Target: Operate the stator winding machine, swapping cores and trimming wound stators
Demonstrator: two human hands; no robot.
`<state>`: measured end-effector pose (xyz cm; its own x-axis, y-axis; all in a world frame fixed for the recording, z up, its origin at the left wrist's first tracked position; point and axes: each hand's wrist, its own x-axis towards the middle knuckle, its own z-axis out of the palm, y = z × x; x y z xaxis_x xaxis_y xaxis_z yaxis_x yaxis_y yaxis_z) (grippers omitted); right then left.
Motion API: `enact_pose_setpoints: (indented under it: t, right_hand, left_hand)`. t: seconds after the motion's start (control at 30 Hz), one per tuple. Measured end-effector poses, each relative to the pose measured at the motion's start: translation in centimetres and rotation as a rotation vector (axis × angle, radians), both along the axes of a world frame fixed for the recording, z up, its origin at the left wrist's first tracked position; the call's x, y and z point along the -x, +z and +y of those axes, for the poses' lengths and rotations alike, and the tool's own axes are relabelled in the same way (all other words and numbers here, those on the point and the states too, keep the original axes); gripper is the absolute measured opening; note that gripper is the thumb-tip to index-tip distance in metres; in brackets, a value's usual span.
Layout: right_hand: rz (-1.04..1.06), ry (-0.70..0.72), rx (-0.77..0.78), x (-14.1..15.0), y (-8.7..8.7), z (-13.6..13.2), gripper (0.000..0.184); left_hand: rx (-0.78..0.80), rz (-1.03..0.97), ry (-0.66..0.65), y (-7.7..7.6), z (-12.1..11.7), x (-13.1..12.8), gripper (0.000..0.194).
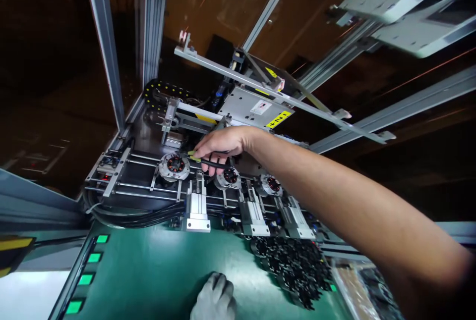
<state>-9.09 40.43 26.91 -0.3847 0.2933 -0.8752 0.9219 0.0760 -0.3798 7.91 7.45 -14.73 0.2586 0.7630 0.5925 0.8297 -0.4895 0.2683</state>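
The wound stator (176,163) in the leftmost round fixture lay just to the left of the right hand (217,150), beyond the far edge of the green desk (148,260), toward its far left corner. A slim black tool (214,164) was in that hand, its long axis running roughly sideways along the row of fixtures, and its yellow-green end (194,155) pointed left toward that stator. Whether the tip touched the stator could not be told. A second stator (231,175) sat just under the right hand's fingers, a third (273,184) farther right, below the forearm.

The right hand was nearly closed, thumb and forefinger pinching near the yellow-green end, the other fingers curled beneath the black shaft. The left hand (214,297), greyish in this view, was well apart from the fixtures, at the desk's near edge, its fingers bent with the knuckles up; whether it held anything was hidden. A heap of black parts (290,265) lay along the desk's right edge.
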Motion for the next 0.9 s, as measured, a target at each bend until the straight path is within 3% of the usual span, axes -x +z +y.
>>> enact_pose_setpoints:
  t: [0.07,0.2,0.4,0.5,0.63,0.77,0.9]
  right_hand:
    - [-0.027,0.005,-0.026,0.4,0.1,0.3,0.018]
    - [-0.062,0.014,-0.048,0.8,-0.2,0.9,0.015]
    - [-0.083,0.05,-0.04,0.9,-0.8,1.7,0.017]
    - [-0.079,0.047,-0.032,1.0,-0.7,2.0,0.018]
    - [-0.092,0.059,-0.036,1.3,-0.8,2.3,0.019]
    - [-0.1,0.072,-0.062,1.7,-0.8,2.2,0.022]
    - [-0.119,0.033,-0.074,1.8,-0.7,1.8,0.02]
  left_hand:
    - [-0.07,-0.074,0.057,-0.2,0.1,-0.2,0.017]
    - [-0.086,-0.143,0.044,0.0,0.0,-0.1,0.016]
    - [0.126,0.086,-0.133,0.8,-0.3,0.3,0.022]
    - [0.169,0.062,-0.125,1.3,-0.4,1.0,0.03]
    - [0.131,0.001,-0.153,1.9,-0.4,2.1,0.043]
    - [0.072,-0.087,-0.048,2.5,-0.1,2.4,0.027]
    - [-0.006,-0.168,-0.021,3.9,0.5,2.7,0.029]
